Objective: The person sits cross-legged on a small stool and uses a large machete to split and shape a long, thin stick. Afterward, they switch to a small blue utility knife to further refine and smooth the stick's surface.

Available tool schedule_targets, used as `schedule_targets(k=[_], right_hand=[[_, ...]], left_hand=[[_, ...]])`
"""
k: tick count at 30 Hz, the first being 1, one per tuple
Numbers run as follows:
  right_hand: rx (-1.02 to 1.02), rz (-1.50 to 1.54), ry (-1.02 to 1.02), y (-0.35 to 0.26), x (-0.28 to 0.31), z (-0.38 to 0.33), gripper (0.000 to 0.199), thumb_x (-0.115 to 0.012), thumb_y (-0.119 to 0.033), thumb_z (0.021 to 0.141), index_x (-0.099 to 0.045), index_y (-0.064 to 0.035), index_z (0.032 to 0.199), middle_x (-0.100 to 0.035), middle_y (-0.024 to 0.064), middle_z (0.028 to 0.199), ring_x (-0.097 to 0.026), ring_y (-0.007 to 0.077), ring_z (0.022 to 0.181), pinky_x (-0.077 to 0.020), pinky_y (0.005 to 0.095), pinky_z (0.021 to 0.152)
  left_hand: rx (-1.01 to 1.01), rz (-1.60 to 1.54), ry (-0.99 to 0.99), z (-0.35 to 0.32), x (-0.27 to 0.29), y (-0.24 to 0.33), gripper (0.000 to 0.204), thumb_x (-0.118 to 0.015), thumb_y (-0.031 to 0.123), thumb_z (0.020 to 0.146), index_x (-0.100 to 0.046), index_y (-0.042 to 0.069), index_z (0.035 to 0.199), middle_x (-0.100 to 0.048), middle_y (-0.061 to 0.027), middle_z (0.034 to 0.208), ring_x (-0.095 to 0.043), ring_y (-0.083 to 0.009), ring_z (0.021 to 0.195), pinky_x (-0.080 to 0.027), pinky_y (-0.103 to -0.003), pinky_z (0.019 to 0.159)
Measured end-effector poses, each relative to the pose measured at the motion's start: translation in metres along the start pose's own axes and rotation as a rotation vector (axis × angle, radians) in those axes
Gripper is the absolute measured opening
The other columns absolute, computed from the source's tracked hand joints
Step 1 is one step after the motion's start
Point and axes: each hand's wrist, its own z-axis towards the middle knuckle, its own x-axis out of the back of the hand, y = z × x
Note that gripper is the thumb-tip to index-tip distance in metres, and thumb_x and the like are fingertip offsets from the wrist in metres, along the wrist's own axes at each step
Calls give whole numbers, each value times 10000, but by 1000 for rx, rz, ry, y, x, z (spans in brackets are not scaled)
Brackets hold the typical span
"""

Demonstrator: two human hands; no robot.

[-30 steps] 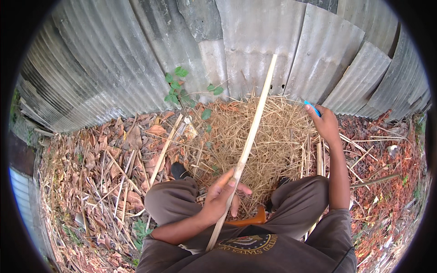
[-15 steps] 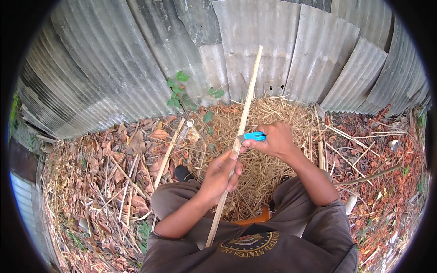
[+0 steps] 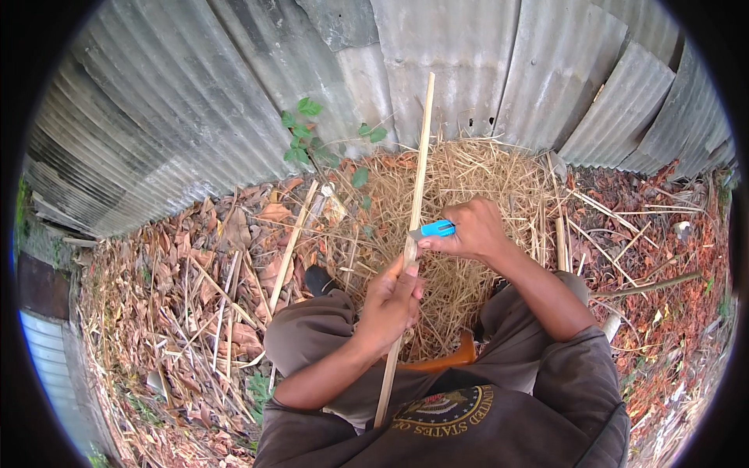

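A long, pale strip of split wood or bamboo (image 3: pixel 422 156) runs from my lap up toward the fence, slightly tilted to the right at its far end. My left hand (image 3: pixel 389 306) is wrapped round it below the middle, thumb along its face. In my right hand (image 3: pixel 473 226) is a utility knife with a blue handle (image 3: pixel 437 228). Its blade lies against the strip, just beyond my left thumb. The lower end of the strip rests against my dark shirt.
Straw-like shavings (image 3: pixel 468 171) are heaped between my feet. Another pale strip (image 3: pixel 292 249) lies on dry leaves to the left. Corrugated metal sheets (image 3: pixel 452 70) form a fence ahead. Something orange (image 3: pixel 449 360) sits beneath me. A small green plant (image 3: pixel 299 140) grows by the fence.
The view has shifted a little. The strip stands slightly more upright. The knife blade stays on the strip near my left thumb, and both hands keep their hold.
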Motion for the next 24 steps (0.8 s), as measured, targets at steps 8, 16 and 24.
schedule_targets(k=[8,16,24], right_hand=[[-104,23,-9,6,-3,3,791,-493,-837,697,-654,-75,561,-523,120,438,-588,308,446,-460,420,455],[-136,-80,14,17,10,9,796,-490,-855,680,-638,-84,544,-503,103,415,-579,294,429,-464,426,449],[-228,-144,47,52,4,20,816,-458,-865,683,-645,-79,566,-525,110,440,-584,291,464,-449,427,459]], left_hand=[[17,-13,-3,-3,0,1,424,-412,250,1025,-369,56,1399,-452,-1,767,-352,-29,431,-339,-192,410],[13,10,-46,-5,-5,-14,421,-400,226,1028,-352,64,1413,-446,2,773,-351,-32,450,-339,-194,419],[-24,93,-73,-5,-9,-17,416,-383,212,1031,-342,54,1413,-439,0,772,-349,-34,454,-339,-194,414]])
